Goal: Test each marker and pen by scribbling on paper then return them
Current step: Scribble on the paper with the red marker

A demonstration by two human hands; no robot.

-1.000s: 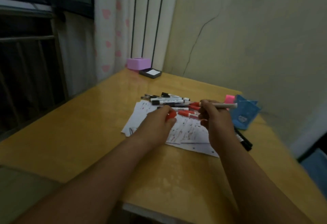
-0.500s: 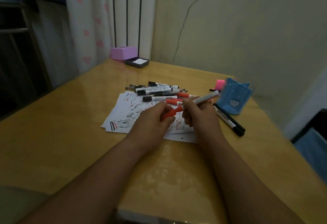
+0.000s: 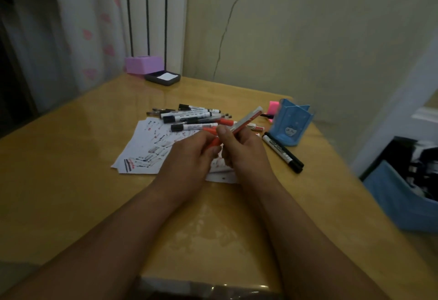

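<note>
The fingers of the left hand (image 3: 189, 155) pinch the red end of a marker (image 3: 248, 119), and the fingers of the right hand (image 3: 244, 150) curl round its barrel, holding it tilted above the paper (image 3: 142, 148) mid-tabletop (image 3: 71, 181). A pile (image 3: 189, 117) of markers lies along the paper's far edge. A blue holder (image 3: 291, 124) stands near the right edge, with two black markers (image 3: 282, 152) just beside it.
</note>
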